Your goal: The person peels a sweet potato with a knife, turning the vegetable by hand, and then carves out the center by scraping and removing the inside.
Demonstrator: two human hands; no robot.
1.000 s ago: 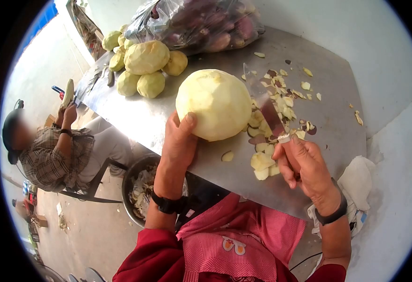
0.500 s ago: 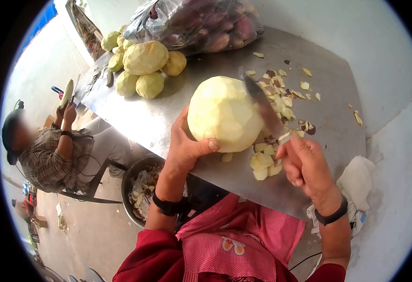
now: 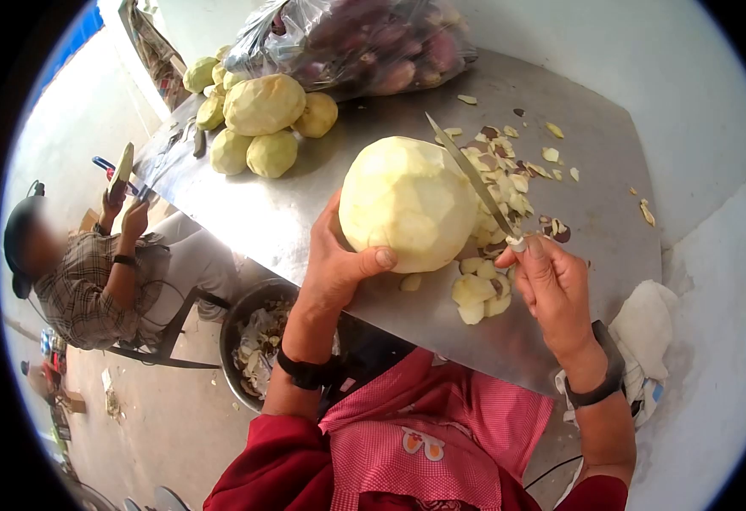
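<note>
My left hand (image 3: 341,255) is wrapped round the lower left side of a big, round, pale peeled eggplant (image 3: 407,204), thumb across its front. In my right hand (image 3: 553,294) is a knife (image 3: 477,180), gripped at its handle. The blade points up and away, its edge-on side close to the eggplant's right flank. Cut peelings (image 3: 509,187), some with dark skin, are scattered on the metal table (image 3: 594,281) behind and beside the blade. A small heap of pale slices (image 3: 479,294) lies between my two hands.
Several peeled eggplants (image 3: 262,106) are piled at the table's far left, beside a clear bag (image 3: 364,43) of purple ones. A metal basin (image 3: 230,341) of peelings stands on the floor. A seated person (image 3: 92,272) works at left. White cloth (image 3: 645,328) hangs by the right wall.
The knife has turned from a blurred, broad-side view to a thin blade pointing up-left, and my right hand has rotated slightly. My left hand and the eggplant have barely moved.
</note>
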